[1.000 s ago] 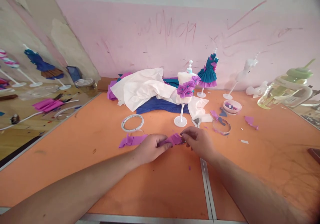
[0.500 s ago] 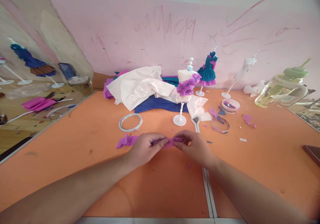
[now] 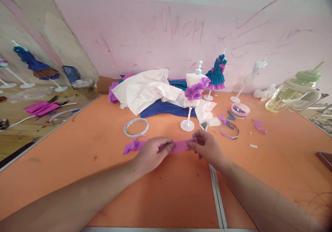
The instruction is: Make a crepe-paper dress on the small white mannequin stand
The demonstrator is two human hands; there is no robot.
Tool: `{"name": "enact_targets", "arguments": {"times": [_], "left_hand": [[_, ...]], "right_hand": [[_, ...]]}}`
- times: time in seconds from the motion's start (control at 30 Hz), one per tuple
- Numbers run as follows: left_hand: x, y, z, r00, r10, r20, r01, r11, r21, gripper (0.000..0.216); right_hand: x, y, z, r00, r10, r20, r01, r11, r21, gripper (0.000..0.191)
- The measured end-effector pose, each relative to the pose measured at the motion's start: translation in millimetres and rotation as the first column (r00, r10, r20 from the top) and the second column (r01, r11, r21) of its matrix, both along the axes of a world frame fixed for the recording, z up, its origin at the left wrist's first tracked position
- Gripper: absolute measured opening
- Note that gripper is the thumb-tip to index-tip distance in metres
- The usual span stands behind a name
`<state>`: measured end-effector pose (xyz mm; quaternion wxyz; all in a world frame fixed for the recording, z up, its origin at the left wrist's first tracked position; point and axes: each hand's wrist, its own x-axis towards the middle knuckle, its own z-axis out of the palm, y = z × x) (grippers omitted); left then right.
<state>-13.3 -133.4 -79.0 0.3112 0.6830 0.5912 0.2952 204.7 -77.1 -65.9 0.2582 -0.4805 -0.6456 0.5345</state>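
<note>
So our left hand [image 3: 153, 153] has thumb and fingertips nearly together, pinching the purple strip [image 3: 181, 147]; our right hand [image 3: 208, 148] pinches its 3 o'clock end, fingers only slightly parted. Hands sit a bit apart, strip running between them. From the strip, the mannequin [image 3: 192, 102] is close at 12 o'clock, tape ring [image 3: 126, 129] at 10. Table [image 3: 155, 201] gives us room toward 6, up to a metal edge [image 3: 155, 229]; seam [image 3: 217, 195] at 5.
</note>
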Motion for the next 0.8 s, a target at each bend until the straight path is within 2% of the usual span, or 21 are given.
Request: {"name": "enact_targets", "arguments": {"times": [0.2, 0.23, 0.3, 0.4, 0.5, 0.6, 0.7, 0.8], "left_hand": [[-2, 0, -4.9, 1.0, -0.017, 0.007, 0.017, 0.999, -0.039, 0.042], [-2, 0, -6.0, 1.0, -0.013, -0.011, 0.013, 1.0, -0.018, 0.038], [-4, -1, -7.6, 0.998, 0.011, -0.06, -0.004, 0.994, 0.113, 0.033], [-4, -6, -8.1, 0.994, 0.025, -0.109, 0.013, 0.94, 0.34, 0.071], [-1, -11, -7.5, 0.987, -0.127, -0.094, 0.152, 0.925, 0.349, 0.084], [5, -13, -4.6, 0.967, -0.249, -0.047, 0.253, 0.927, 0.278, 0.069], [10, -12, 3.1, 0.968, -0.249, -0.033, 0.251, 0.947, 0.2, 0.035], [11, -12, 9.4, 0.978, -0.205, -0.034, 0.208, 0.968, 0.142, 0.023]], "right_hand": [[7, 8, 1.3, 0.997, -0.067, -0.038, 0.069, 0.997, 0.04, 0.02], [7, 9, 1.0, 0.997, -0.071, -0.022, 0.072, 0.997, 0.043, 0.019], [7, 8, 0.6, 0.999, -0.049, 0.013, 0.048, 0.996, 0.069, 0.015], [2, -1, 2.0, 0.996, 0.053, 0.074, -0.067, 0.977, 0.205, 0.008], [-4, -15, 6.9, 0.978, 0.155, 0.139, -0.192, 0.928, 0.319, 0.008], [-8, -26, 12.3, 0.96, 0.222, 0.169, -0.27, 0.892, 0.364, 0.011], [-8, -32, 15.1, 0.963, 0.23, 0.141, -0.266, 0.888, 0.374, 0.008], [-6, -34, 15.3, 0.977, 0.178, 0.118, -0.211, 0.895, 0.393, 0.006]]}}
